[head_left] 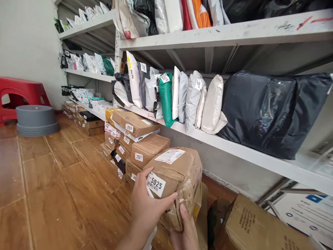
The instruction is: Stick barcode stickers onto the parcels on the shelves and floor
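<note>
A brown cardboard parcel [179, 173], wrapped in clear tape, is held between my two hands. On its near face sits a white label [156, 184] reading 5025, and a larger shipping label [170, 156] lies on its top. My left hand [147, 205] grips the label side, thumb and fingers spread along it. Lower down, my right hand [186, 225] holds the near bottom corner, its fingers partly hidden. Just behind the parcel stands a stack of labelled boxes, with box 5027 [149, 147] closest and flat box 5029 [132, 121] on top.
White metal shelves [208, 139] carry upright mailer bags, among them a green one [165, 100], and a big black package [265, 111]. A large carton [260, 225] lies at lower right. A grey round stool [37, 119] and a red stool [23, 90] stand on the wooden floor [65, 194].
</note>
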A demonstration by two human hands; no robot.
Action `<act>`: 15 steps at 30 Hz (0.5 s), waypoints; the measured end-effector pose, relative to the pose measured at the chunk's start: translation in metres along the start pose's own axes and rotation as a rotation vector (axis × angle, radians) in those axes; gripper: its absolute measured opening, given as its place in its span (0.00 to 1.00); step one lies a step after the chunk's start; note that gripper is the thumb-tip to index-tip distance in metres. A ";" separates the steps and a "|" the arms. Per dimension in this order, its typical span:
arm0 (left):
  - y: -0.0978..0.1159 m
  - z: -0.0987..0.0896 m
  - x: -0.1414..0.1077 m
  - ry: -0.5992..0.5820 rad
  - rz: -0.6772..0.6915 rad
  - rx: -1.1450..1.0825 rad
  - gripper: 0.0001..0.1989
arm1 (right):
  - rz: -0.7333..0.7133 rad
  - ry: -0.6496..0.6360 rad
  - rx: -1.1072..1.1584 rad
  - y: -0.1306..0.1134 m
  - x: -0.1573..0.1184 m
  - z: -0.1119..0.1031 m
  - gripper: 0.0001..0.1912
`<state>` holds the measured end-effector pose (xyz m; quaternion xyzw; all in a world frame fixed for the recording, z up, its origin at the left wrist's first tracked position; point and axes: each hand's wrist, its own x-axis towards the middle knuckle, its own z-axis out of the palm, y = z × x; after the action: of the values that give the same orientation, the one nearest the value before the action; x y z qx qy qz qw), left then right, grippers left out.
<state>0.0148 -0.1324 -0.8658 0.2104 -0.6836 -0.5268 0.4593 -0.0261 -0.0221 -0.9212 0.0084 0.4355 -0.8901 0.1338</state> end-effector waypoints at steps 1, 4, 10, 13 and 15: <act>-0.002 -0.001 -0.001 0.008 -0.005 -0.050 0.37 | -0.013 0.006 -0.031 -0.003 -0.001 -0.002 0.44; -0.006 0.000 0.000 0.012 -0.006 -0.167 0.38 | -0.067 -0.004 -0.095 -0.013 0.002 0.003 0.50; -0.012 0.018 0.025 0.142 0.179 0.037 0.37 | -0.216 -0.039 -0.435 -0.037 0.036 0.022 0.35; -0.019 0.039 0.034 -0.029 0.293 0.210 0.34 | -0.410 0.115 -0.746 -0.052 0.053 0.021 0.34; -0.021 0.055 0.036 -0.093 0.269 0.257 0.33 | -0.521 0.127 -0.872 -0.062 0.058 0.019 0.34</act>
<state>-0.0539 -0.1389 -0.8718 0.1495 -0.7877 -0.3781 0.4629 -0.0951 -0.0142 -0.8688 -0.1030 0.7614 -0.6271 -0.1282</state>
